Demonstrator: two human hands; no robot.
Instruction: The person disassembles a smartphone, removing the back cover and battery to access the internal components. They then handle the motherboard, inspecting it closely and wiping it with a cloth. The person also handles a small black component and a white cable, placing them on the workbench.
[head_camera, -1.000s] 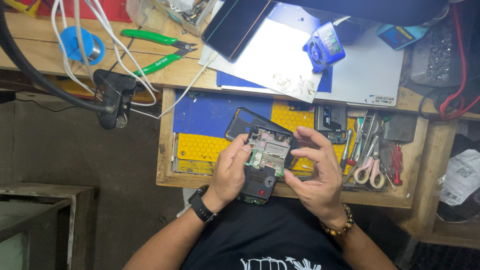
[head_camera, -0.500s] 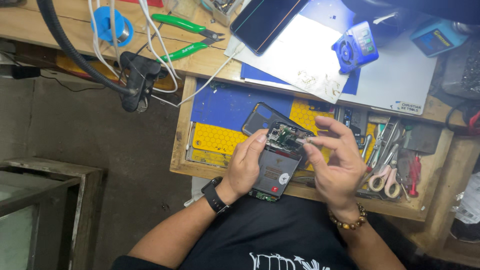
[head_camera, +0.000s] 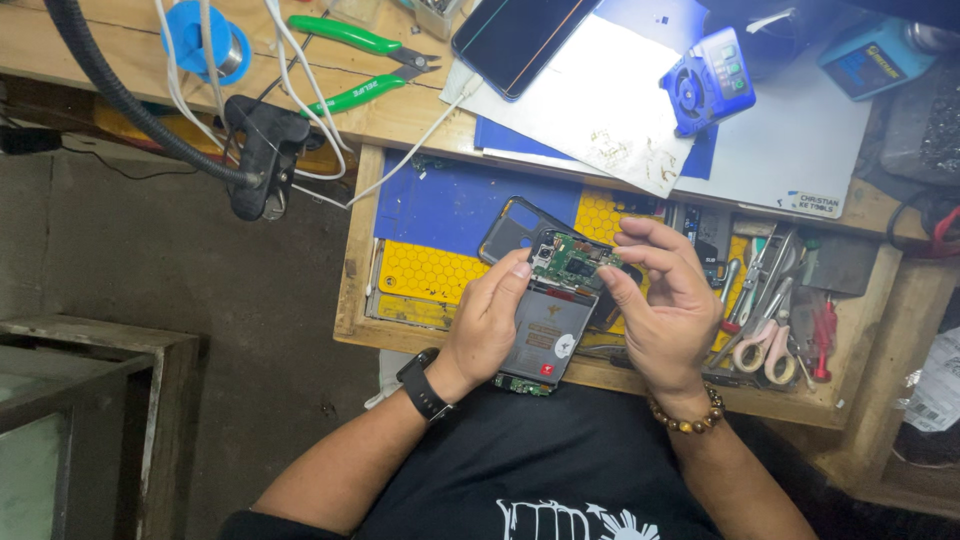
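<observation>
An opened phone (head_camera: 548, 318) with its back off shows a grey battery and a green circuit board at the top. My left hand (head_camera: 488, 325) grips its left edge, thumb near the board, a black watch on the wrist. My right hand (head_camera: 660, 300) is at the phone's upper right, fingertips curled over the board's right end; a bead bracelet is on that wrist. Whether something small is pinched there I cannot tell. A dark back cover (head_camera: 512, 232) lies under the phone on the blue and yellow mat (head_camera: 440, 225) in the open wooden drawer (head_camera: 352, 290).
Scissors, tweezers and screwdrivers (head_camera: 775, 320) fill the drawer's right side. On the bench above lie green-handled pliers (head_camera: 350, 60), another dark phone (head_camera: 520, 35) on a grey sheet, a small blue fan (head_camera: 705, 80), white cables and a black flexible arm with clamp (head_camera: 262, 150). A wooden crate (head_camera: 90, 420) stands at left.
The view has shifted so the drawer sits further right. The phone stays in both hands; my right fingers have lifted and curled over the board's right end.
</observation>
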